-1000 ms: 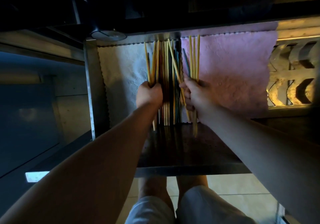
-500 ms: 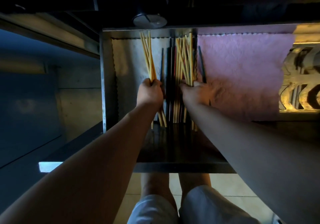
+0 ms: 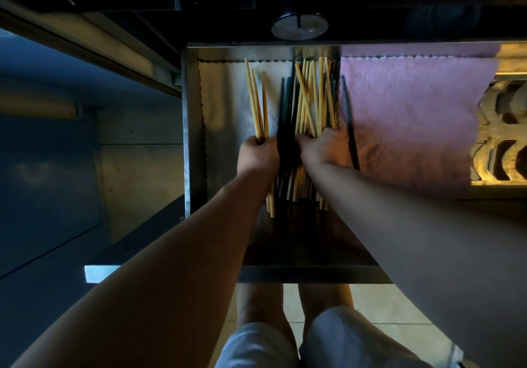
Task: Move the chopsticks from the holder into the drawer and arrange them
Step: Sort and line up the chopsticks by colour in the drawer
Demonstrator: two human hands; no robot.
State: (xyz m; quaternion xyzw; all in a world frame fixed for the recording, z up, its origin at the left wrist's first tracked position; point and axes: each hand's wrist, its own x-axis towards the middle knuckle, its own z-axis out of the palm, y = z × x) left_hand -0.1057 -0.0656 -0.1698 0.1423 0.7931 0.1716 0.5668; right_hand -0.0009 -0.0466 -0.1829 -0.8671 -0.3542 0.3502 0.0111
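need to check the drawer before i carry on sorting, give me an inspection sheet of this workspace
surface: open metal drawer, lined with a white cloth on the left and a pink cloth on the right
job's things: fanned yellow chopsticks over the white cloth; mixed chopstick bundle, yellow and dark, crossed untidily in the middle; one dark chopstick apart, over the pink cloth; holder cannot be told
clutter: nothing seen
hands: left hand grips the fanned yellow chopsticks; right hand grips the mixed chopstick bundle
cables: nothing seen
surroundings: round metal object beyond the drawer; tiled floor below; dim light
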